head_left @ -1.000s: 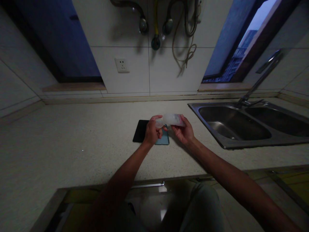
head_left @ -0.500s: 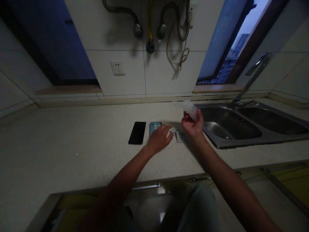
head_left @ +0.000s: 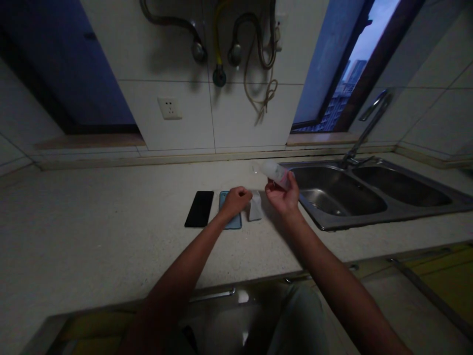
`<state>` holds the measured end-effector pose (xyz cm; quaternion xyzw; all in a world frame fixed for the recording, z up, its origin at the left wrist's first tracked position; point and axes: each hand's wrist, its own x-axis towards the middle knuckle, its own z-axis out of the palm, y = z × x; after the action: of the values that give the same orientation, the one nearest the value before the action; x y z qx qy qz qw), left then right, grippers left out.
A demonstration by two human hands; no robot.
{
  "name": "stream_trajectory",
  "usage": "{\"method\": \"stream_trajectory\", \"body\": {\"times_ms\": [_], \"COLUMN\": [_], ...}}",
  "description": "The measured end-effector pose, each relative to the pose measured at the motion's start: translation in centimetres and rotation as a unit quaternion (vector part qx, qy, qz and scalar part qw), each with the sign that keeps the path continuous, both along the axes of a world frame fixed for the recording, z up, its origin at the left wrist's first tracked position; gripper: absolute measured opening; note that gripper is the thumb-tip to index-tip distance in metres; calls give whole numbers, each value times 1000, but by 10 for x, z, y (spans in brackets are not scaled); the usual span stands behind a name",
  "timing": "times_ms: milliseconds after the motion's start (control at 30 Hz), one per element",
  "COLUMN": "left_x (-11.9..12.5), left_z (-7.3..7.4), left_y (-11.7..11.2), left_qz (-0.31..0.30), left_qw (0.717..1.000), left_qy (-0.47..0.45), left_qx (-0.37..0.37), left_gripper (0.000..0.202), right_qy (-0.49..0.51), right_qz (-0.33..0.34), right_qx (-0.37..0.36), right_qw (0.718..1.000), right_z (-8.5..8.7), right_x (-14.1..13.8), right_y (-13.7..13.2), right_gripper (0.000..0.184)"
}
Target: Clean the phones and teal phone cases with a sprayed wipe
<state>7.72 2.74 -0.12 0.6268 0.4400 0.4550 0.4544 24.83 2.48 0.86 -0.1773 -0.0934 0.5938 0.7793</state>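
Observation:
My right hand (head_left: 284,196) is closed around a translucent white bottle (head_left: 275,172) with some pink on it, tilted with its far end toward the upper left. A small clear piece (head_left: 255,168) shows just beyond that end; I cannot tell whether it touches the bottle. My left hand (head_left: 236,201) pinches the upper part of a small light-grey cloth (head_left: 254,209), whose lower edge rests on the counter. Under that hand lies a blue-green phone case (head_left: 232,221), partly covered. A black phone (head_left: 200,209) lies flat to its left.
The pale countertop (head_left: 129,236) runs along a tiled wall with a socket (head_left: 170,108) and hanging hoses (head_left: 254,19). To the right are a double steel sink (head_left: 318,224) and its tap (head_left: 369,123). Cabinet handles (head_left: 212,296) stick out below the front edge.
My left fingers have closed on the cloth and lifted its upper part from the counter. The right hand keeps hold of the bottle. The whole view has shifted slightly to the right.

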Motion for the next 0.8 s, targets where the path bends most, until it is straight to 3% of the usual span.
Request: {"method": "stream_trajectory", "body": {"times_ms": [133,200,333,467,633,733,800], "left_x": [-23,-33,-48,-58,-60,-55,-51], "left_z": [12,16,21,21,14,9,6], "left_y": [2,2,-1,-6,-13,-17,-18], "left_qz": [-18,-22,-87,-63,-70,-80,-91], "left_qw": [969,946,867,820,807,816,824], "left_qy": [-211,-267,-377,-422,-417,-408,-400], "left_qx": [-128,-185,-314,-383,-412,-401,-391], "left_gripper": [10,10,9,18,17,15,15], "right_qy": [-3,-4,-9,-49,-136,-244,-337], "right_qz": [-5,-6,-11,-10,-33,-46,-18], "right_qx": [7,1,0,32,96,151,149], "right_qw": [1000,1000,1000,998,985,957,929], "right_z": [-2,-1,3,12,25,25,22], "right_x": [-2,-1,2,4,-12,-28,-38], "right_y": [2,2,0,-5,-20,-32,-40], "right_gripper": [21,21,17,13,23,38,40]}}
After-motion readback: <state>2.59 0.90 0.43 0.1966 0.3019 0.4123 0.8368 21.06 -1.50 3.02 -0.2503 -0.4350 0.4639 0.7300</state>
